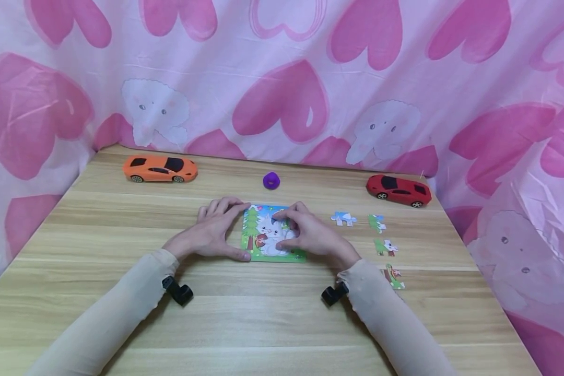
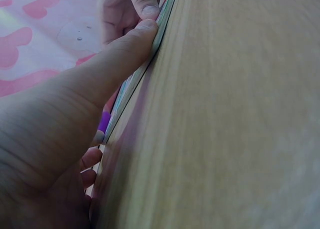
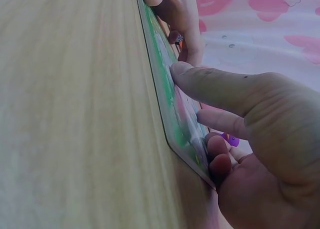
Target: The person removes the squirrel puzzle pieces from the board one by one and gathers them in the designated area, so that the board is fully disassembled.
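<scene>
- The puzzle board (image 1: 273, 233), a thin flat square printed with a white rabbit and a green tree, lies near the middle of the table (image 1: 94, 219), closer to its far edge.
- The left hand (image 1: 214, 230) rests with nearly straight fingers along the board's left edge, thumb (image 2: 131, 44) pressed against the rim; it grips nothing.
- The right hand (image 1: 305, 232) lies on the board's right part, fingers curled, fingertips (image 3: 182, 71) pressing the printed face; whether a piece sits under them cannot be told.
- Risk: the board is thin and the wood-grain table looks smooth, so uneven pressure from one side could slide or rotate it.
- Risk: a piece pushed down off its seat could bend at its tabs or lift its neighbours, since such card is stiff but slight.
- Four loose pieces (image 1: 343, 218), flat with knobbed outlines, lie toward the right edge; a sweeping sleeve (image 1: 385, 313) could brush the nearest one away.
- An orange toy car (image 1: 160, 168), a red toy car (image 1: 398, 190) and a small purple object (image 1: 271, 180), all glossy plastic by the look, stand along the far edge before a pink heart-print cloth (image 1: 282, 78).
</scene>
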Demonstrator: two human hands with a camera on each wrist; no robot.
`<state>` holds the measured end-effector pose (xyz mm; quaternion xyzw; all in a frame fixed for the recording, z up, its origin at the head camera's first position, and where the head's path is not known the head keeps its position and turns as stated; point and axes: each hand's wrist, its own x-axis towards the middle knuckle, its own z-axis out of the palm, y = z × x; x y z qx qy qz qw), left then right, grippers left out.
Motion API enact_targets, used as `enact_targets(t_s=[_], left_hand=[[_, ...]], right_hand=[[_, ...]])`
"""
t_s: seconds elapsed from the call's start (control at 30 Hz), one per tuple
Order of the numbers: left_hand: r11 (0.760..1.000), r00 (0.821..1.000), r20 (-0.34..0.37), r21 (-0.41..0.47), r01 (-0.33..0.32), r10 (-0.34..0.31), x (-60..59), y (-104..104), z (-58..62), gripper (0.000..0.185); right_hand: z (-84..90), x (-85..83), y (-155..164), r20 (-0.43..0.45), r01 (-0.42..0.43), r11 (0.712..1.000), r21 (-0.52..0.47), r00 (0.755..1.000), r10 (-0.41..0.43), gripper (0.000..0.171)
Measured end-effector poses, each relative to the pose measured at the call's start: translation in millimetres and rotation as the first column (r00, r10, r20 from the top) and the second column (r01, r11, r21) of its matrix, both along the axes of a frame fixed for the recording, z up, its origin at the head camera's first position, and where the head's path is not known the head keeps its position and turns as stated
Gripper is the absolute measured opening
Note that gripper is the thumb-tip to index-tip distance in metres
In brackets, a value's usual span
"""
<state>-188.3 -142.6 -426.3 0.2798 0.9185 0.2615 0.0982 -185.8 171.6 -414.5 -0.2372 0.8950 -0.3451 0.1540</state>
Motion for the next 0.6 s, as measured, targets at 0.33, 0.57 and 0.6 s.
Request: enact_targets(t_s=[0.33,0.57,0.6], left_hand=[[1.000,1.000,-0.011,-0.003,-0.001,0.001,-0.1,0.0,0.2,0.134],[1.000,1.000,-0.004,-0.002,0.000,0.000,0.1,0.7,0.4,0.136],[1.000,1.000,-0.005,-0.002,-0.001,0.001,-0.1,0.7,0.0,0.136]], right_hand=[[0.5,-0.6,-0.2,0.024,-0.003,1.000,-0.028,1.000,0.003,0.064],[-0.1,-1.7,-0.3,0.044,-0.003,0.998,-0.066,0.999,0.006,0.065],[-0.2,-1.9,-0.1,0.045,-0.005,0.997,-0.072,0.999,0.008,0.065]])
